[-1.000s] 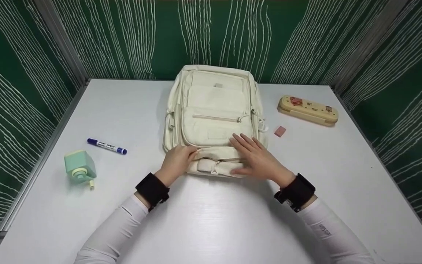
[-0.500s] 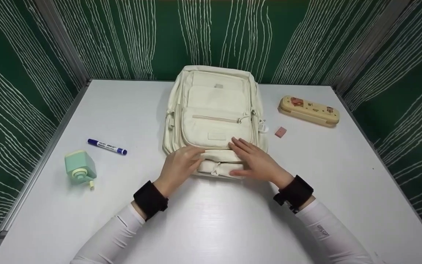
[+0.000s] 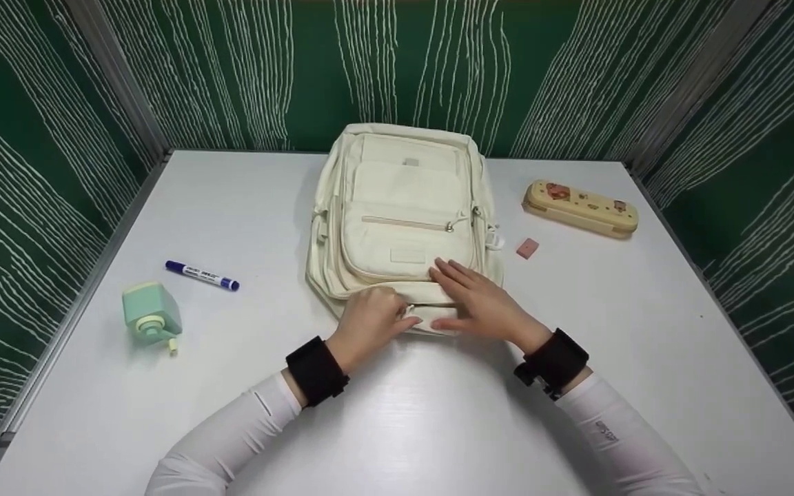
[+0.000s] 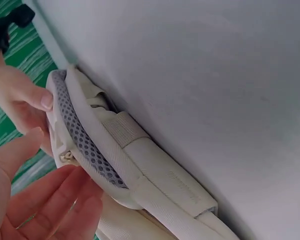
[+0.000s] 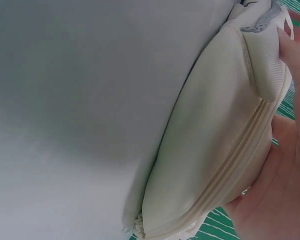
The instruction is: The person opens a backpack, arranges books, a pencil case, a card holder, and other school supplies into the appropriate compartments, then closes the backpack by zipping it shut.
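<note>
A cream backpack (image 3: 407,186) lies on the white table with its top end toward me. My left hand (image 3: 371,318) is at the near end, its thumb pointing right. In the left wrist view the left hand's thumb and curved fingers (image 4: 55,205) stand apart, right beside a small metal zipper pull (image 4: 67,156). My right hand (image 3: 483,303) rests on the bag's near right corner, fingers straight over the front, thumb on the end face. In the left wrist view, grey mesh padding (image 4: 85,135) runs along the strap. A long zipper (image 5: 230,162) shows along the bag's side in the right wrist view.
At the left lie a blue-capped marker (image 3: 202,275) and a green pencil sharpener (image 3: 151,311) with a crank. Right of the bag are a small pink eraser (image 3: 527,248) and a yellow pencil case (image 3: 580,209). Green walls with white streaks border the white table (image 3: 383,427).
My left hand has moved right along the bag's near end, and its thumb now points out to the right. The right hand has shifted slightly and stays on the corner.
</note>
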Demonstrator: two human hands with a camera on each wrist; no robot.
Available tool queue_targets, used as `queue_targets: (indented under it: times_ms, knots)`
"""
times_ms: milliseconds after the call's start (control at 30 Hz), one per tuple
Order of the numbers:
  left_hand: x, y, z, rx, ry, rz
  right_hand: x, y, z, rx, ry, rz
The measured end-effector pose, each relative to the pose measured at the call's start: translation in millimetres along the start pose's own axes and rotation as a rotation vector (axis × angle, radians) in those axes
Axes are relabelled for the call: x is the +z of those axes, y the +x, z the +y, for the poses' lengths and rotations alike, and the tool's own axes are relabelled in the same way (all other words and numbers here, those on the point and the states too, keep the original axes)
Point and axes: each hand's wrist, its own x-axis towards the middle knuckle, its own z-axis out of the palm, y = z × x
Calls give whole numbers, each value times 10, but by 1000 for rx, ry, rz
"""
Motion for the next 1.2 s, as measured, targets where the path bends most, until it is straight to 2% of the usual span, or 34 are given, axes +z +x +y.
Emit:
queue_targets:
  times_ms: [67,133,400,533,767,967,1200]
  knots:
    - [22,24,12,-4,50,-3,3,-2,5,0,5,2]
    - [32,39,16,-20,58,-17,8,-3,11,-1,7,3]
    - [-7,29,-56,-130,-150,-88,14,-24,14,14,-6,-13]
    - [-46,11,-108,-161,-226,-114,3,-23,6,25,-5,-29]
    - [-111,-27,-214,-195,-292,-118,-22,5,16,49,4,-57]
    - [-151,-59,-287,-207,-339,-122,-19,1,18,26,0,-39]
    - [-184,-110,-397,-235,-357,-119,-34,2,1,30,21,-42]
